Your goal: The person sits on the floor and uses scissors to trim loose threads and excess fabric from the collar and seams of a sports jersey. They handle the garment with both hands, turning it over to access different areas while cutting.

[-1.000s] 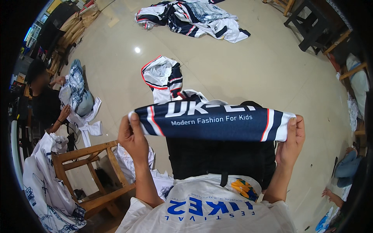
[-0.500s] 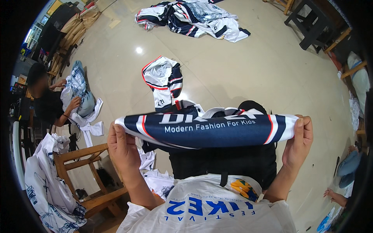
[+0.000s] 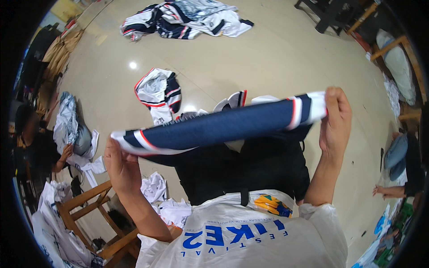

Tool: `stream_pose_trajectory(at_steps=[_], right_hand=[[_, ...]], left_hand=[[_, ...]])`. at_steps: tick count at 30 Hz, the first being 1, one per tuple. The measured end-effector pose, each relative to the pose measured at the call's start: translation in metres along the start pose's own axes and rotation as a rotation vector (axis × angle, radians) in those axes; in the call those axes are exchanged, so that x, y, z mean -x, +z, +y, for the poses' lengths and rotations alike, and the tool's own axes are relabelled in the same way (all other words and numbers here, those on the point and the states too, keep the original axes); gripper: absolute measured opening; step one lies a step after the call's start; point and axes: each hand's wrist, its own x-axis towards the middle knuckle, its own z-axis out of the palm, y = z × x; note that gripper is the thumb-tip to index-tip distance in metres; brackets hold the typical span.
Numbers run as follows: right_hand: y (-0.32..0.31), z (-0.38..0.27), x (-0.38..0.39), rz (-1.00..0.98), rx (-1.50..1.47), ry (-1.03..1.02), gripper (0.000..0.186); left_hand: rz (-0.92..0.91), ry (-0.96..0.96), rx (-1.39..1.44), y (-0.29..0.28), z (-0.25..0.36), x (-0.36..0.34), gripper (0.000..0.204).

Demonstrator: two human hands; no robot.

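Note:
A navy jersey (image 3: pixel 223 127) with white and red bands is stretched taut in front of me, over my lap. My left hand (image 3: pixel 123 167) grips its white left end, thumb pressed on the cloth. At the opposite end, my right hand (image 3: pixel 336 120) is closed on the other white edge and sits higher, so the cloth slants up to the right. Loose parts of the jersey hang behind the stretched strip, partly hidden by it. On the floor just beyond lies a white, navy and red garment piece (image 3: pixel 157 91).
Farther off is a heap of similar garments (image 3: pixel 187 20). At my left stands a wooden frame stool (image 3: pixel 85 203) beside white cloth (image 3: pixel 49 223). A person (image 3: pixel 35 138) handles cloth at the left; another person's hand (image 3: pixel 386 191) shows at the right. A dark stool (image 3: pixel 324 15) stands far right.
My right hand has risen, tilting the stretched jersey, and my left hand has moved left and a little down. The jersey's printed panel has turned mostly out of sight. The whole view has shifted.

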Motion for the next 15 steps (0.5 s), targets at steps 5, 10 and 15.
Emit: stream_pose_trajectory(at_steps=[5, 10, 15], right_hand=[[0.002, -0.007, -0.018, -0.086, -0.170, 0.041, 0.022], [-0.013, -0.006, -0.026, -0.044, -0.177, -0.035, 0.018], [-0.058, -0.015, -0.007, -0.080, -0.173, -0.026, 0.011]], left_hand=[[-0.047, -0.024, -0.083, 0.013, 0.006, -0.030, 0.027], [-0.064, 0.045, -0.144, 0.022, 0.016, -0.053, 0.034], [-0.250, 0.173, -0.355, 0.020, 0.028, -0.049, 0.050]])
